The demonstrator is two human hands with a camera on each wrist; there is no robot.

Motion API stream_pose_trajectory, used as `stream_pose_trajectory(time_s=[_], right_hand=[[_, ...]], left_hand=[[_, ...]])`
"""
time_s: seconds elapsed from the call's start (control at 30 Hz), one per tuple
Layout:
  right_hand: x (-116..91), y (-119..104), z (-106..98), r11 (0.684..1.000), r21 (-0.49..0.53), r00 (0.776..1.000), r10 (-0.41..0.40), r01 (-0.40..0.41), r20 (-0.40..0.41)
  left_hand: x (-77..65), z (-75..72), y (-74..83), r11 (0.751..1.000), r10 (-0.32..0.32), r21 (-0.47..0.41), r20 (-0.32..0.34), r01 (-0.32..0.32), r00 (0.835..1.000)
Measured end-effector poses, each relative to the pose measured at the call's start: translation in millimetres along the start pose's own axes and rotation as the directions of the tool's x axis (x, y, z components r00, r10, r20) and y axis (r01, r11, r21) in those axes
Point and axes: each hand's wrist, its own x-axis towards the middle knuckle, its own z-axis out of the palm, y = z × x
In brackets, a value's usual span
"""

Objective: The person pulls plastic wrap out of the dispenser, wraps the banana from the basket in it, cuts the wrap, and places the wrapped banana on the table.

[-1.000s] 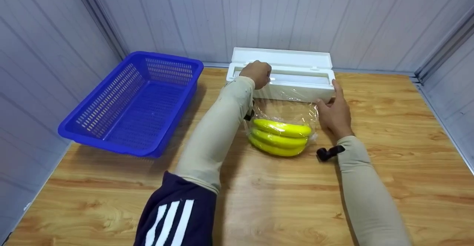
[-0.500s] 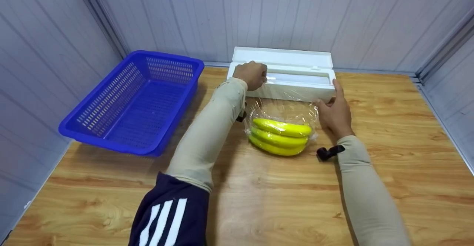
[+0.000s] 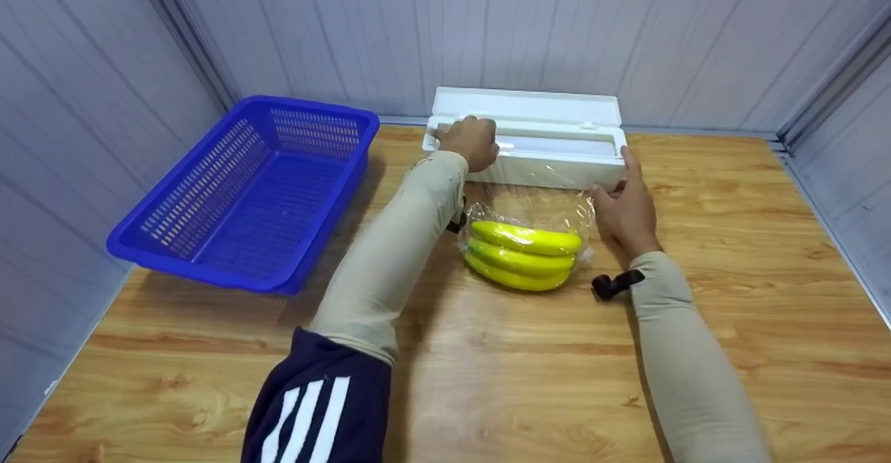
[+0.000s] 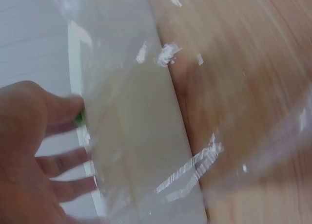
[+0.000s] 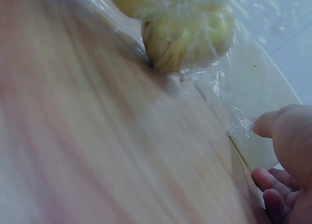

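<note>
A long white cling film box (image 3: pixel 557 172) stands at the back of the table with its lid raised. Clear cling film (image 3: pixel 532 204) runs from it over its front face and wraps a bunch of yellow bananas (image 3: pixel 522 260) lying before it. At the box's front edge, left of centre, my left hand (image 3: pixel 470 143) pinches a small green slide cutter (image 4: pixel 79 118), mostly hidden by the thumb. My right hand (image 3: pixel 628 216) grips the box's right end, its thumb at the front and a finger up along the end. The right wrist view shows the thumb on crumpled film (image 5: pixel 239 122).
A blue perforated basket (image 3: pixel 278 285) stands on the left of the wooden table (image 3: pixel 501 379). Close behind the raised lid (image 3: pixel 525 106) is a panelled wall (image 3: pixel 557 24). Wrist cameras are strapped to both sleeved arms.
My left hand has shifted slightly left along the box's front edge, mostly in the first half second. My right hand, the box and the bananas have kept their places.
</note>
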Motion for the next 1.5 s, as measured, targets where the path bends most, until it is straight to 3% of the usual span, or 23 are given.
stream_pose_trajectory(time_s=[0.1,0.27,0.5,1.03,1.5], right_hand=[[0.6,-2.5,-0.9,1.0,-0.004,1.0,0.008,-0.008,0.001],[0.4,-2.8,-1.0,1.0,-0.004,1.0,0.011,-0.011,0.006],[-0.5,-0.2,0.8,1.0,0.0,1.0,0.009,-0.009,0.014],[-0.1,0.9,-0.4,1.0,-0.018,1.0,0.0,0.0,0.003],[-1.0,0.1,-0.2,1.0,-0.023,1.0,-0.002,0.002,-0.01]], left_hand=[[-0.3,-3.5,0.6,0.999,-0.052,-0.011,0.045,0.052,0.998],[0.0,-4.6,-4.1,0.996,-0.046,-0.079,0.068,0.051,0.997],[-2.6,-9.1,-6.6,0.997,-0.032,-0.073,0.101,0.039,0.994],[3.4,-9.4,-15.3,0.999,0.045,-0.005,0.077,-0.045,0.996],[-2.1,-14.9,-20.1,0.994,0.104,0.017,0.064,-0.105,0.993]])
